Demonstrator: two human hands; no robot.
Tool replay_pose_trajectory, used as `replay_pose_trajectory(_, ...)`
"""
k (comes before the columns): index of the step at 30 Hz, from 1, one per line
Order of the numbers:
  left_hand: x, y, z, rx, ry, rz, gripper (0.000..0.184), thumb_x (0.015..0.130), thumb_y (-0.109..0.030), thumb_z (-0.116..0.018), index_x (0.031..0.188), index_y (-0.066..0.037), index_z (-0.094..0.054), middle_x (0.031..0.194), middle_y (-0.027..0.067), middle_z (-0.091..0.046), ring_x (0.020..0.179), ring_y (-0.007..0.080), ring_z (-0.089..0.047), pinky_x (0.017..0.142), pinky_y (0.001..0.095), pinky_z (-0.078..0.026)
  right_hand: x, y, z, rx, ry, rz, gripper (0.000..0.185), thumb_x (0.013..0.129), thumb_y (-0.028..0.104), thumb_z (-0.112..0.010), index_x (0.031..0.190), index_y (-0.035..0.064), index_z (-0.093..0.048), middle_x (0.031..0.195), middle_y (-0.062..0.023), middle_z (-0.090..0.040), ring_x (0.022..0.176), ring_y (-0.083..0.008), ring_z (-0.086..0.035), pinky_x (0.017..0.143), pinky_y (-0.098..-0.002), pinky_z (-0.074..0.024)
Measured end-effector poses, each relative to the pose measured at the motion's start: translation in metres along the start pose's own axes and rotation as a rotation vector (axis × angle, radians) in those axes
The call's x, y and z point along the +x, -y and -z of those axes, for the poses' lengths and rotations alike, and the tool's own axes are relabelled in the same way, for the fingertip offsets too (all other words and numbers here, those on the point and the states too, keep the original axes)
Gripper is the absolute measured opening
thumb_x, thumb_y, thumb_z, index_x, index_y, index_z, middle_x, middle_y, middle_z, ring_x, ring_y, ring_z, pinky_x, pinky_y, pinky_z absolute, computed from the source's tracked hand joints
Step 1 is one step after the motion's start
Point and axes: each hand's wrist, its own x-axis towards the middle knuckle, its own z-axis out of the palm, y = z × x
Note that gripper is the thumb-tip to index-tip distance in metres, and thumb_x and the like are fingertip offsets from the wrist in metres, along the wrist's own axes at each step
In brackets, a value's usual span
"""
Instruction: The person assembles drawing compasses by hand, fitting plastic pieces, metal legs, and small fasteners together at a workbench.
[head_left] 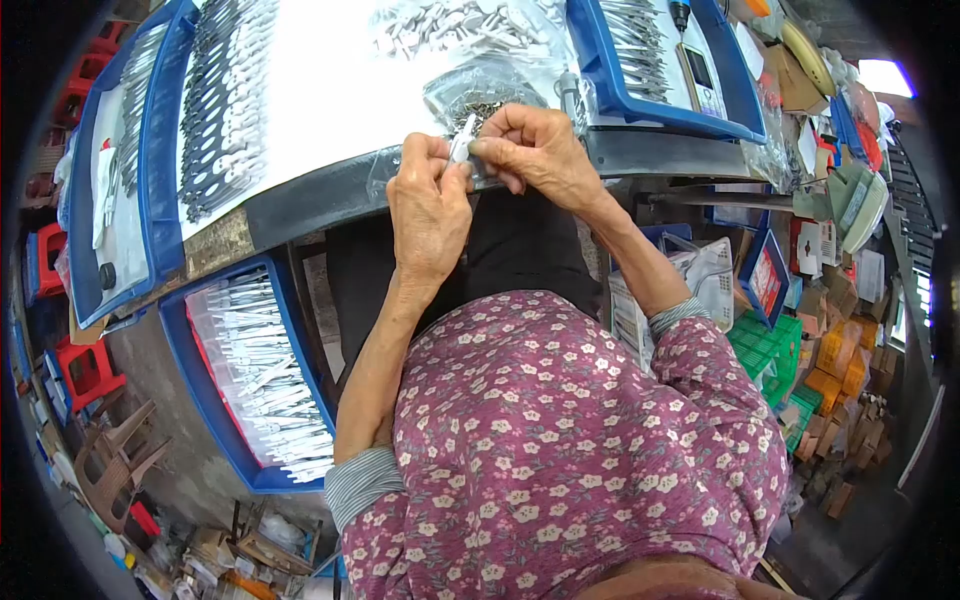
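Over the table's front edge, my left hand [430, 215] pinches a small, narrow white plastic part [463, 140] between thumb and fingers. From the other side, my right hand [545, 160] closes its thumb and forefinger on the same part; anything smaller in that pinch is hidden. Just behind my hands lies an open clear plastic bag [450, 92] with small brownish metal pieces in it. Farther back, loose white and grey parts [460, 30] are heaped on plastic. Dark and white pieces [215, 110] lie in long rows on the left.
Blue trays of thin parts flank the table, one at left [153, 130] and one at right [690, 122]. Below on the left, another blue tray [185, 350] holds white pieces. Red stools [88, 375], a green crate [765, 345] and cardboard boxes [835, 430] stand around.
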Motion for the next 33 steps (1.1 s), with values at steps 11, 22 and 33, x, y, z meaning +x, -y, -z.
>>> replay_pose_trajectory(11,0.0,0.002,0.009,-0.362,0.099,0.192,0.011,0.086,-0.004,-0.053,0.093,-0.001,-0.045,0.067,0.0061,-0.058,0.05,0.0042,-0.047,0.039,0.0159,-0.034,0.01,-0.006,0.017,-0.68,-0.211,0.391,0.01,0.079,0.008,-0.058,0.081,-0.0021,-0.058,0.07,-0.0143,-0.059,0.061,-0.0263,-0.059,0.055,-0.0345,-0.0464)
replay_pose_trajectory(22,-0.002,0.0,0.012,-0.368,0.095,0.225,0.012,0.085,-0.003,-0.053,0.094,0.0,-0.045,0.067,0.007,-0.058,0.049,0.0046,-0.046,0.038,0.0166,-0.034,0.024,-0.021,0.002,-1.034,-0.181,0.489,0.006,0.077,0.002,-0.057,0.081,0.001,-0.053,0.076,-0.0148,-0.058,0.067,-0.033,-0.058,0.057,-0.039,-0.0454)
replay_pose_trajectory(33,0.001,-0.002,0.011,-0.402,0.101,0.236,0.014,0.085,-0.004,-0.053,0.095,0.001,-0.045,0.067,0.0075,-0.058,0.049,0.0045,-0.046,0.038,0.0165,-0.034,0.017,-0.01,0.005,-0.766,-0.175,0.461,0.007,0.08,0.005,-0.053,0.08,-0.0015,-0.051,0.069,-0.0179,-0.056,0.06,-0.034,-0.057,0.054,-0.0398,-0.0434)
